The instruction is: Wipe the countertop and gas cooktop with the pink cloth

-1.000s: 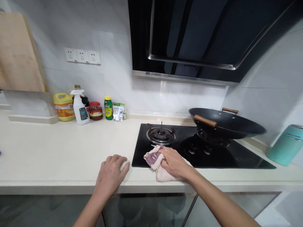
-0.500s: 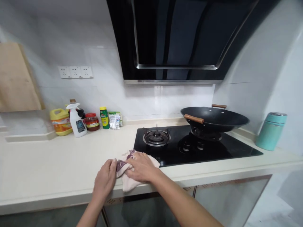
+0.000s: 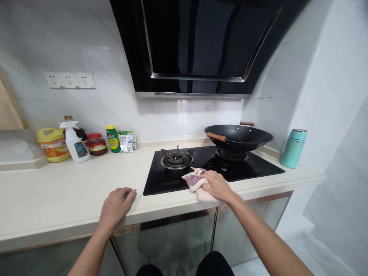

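"How far had the wiping been carried?"

"Only partway, it was judged: the cloth (image 3: 196, 181) was laid over the front edge of the stove (image 3: 161, 177), clamped in the right hand (image 3: 217, 186)."

"And the left hand (image 3: 115, 205)?"

"It was rested on the table (image 3: 71, 199), left of the stove, loosely curled, thumb and fingers slightly apart, nothing seen gripped."

"What remained?"

"The stove's right burner (image 3: 231, 155) was covered by the wok (image 3: 243, 143); whether other parts had been cleaned could not be told."

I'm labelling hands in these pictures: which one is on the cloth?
The right hand, curled over the pink-and-purple cloth at the front edge of the black cooktop; the left hand rests on the counter, apart from it.
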`<state>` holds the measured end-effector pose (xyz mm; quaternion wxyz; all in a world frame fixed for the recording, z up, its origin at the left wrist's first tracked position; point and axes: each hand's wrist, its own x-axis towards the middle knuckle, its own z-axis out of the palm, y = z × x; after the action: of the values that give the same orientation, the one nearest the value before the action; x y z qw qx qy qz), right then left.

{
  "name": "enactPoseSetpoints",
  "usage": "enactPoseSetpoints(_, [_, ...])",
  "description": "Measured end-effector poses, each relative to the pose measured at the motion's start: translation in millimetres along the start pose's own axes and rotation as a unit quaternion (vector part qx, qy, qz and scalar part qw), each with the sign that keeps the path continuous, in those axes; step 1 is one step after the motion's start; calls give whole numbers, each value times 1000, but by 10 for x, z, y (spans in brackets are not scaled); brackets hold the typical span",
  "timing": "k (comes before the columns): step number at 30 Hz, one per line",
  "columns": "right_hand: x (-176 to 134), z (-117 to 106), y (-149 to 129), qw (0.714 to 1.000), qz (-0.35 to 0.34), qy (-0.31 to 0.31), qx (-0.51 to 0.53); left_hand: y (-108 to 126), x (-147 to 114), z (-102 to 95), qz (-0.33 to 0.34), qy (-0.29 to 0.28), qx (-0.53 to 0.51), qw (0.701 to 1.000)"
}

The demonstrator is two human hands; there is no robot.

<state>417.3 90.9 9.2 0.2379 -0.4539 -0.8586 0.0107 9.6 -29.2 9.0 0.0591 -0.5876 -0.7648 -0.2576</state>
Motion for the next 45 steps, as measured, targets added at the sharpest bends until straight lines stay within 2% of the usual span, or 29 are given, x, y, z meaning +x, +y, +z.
enactPoseSetpoints(4, [-362, -372, 819, 992, 115, 33, -48, 22, -11, 8, 5, 0, 26, 1000])
enactPoseSetpoints(7, [-594, -635, 1318, 968, 224, 76, -89, 27, -18, 15, 7, 6, 40, 999])
enactPoseSetpoints(10, [-760, -763, 1588, 938, 304, 114, -121, 27, -21, 25, 16, 18, 45, 999])
enactPoseSetpoints(13, [-853, -713, 1591, 917, 346, 137, -144, 40, -22, 36, 19, 25, 53, 998])
enactPoseSetpoints(15, [-893, -597, 1445, 918, 336, 140, -154, 62, -23, 39, 19, 27, 60, 998])
enactPoseSetpoints(18, [-932, -321, 991, 946, 258, 126, -150, 102, -23, 35, 18, 32, 67, 997])
enactPoseSetpoints(22, [-861, 200, 0, 981, 116, 110, -112, 135, -34, 18, 9, 34, 66, 997])
enactPoseSetpoints(24, [-741, 483, -546, 992, 0, 117, -38, 130, -37, 14, 14, 36, 68, 997])
enactPoseSetpoints(25, [-665, 618, -797, 994, -35, 104, -16, 120, -36, 14, 18, 36, 67, 997])
enactPoseSetpoints(27, [-506, 867, -1206, 995, -60, 82, 5, 94, -25, 17, 23, 33, 64, 997])
enactPoseSetpoints(29, [-376, 1077, -1447, 994, -81, 74, 1, 68, -8, 18, 26, 31, 61, 997])
enactPoseSetpoints(31, [-311, 1233, -1503, 989, -111, 93, -17, 54, 9, 12, 28, 28, 63, 997])
enactPoseSetpoints(34, [-332, 1325, -1300, 975, -171, 134, -48, 55, 29, -8, 19, 16, 63, 998])
enactPoseSetpoints(38, [-466, 1167, -750, 956, -215, 188, -66, 56, 39, -29, 12, -4, 55, 998])
enactPoseSetpoints(40, [-558, 997, -426, 959, -206, 186, -65, 47, 38, -31, 10, -9, 57, 998])
enactPoseSetpoints(42, [-673, 791, -76, 969, -179, 160, -65, 38, 34, -28, 9, -11, 59, 998])
enactPoseSetpoints(45, [-884, 450, 507, 985, -100, 109, -89, 34, 26, -21, 12, -10, 58, 998])
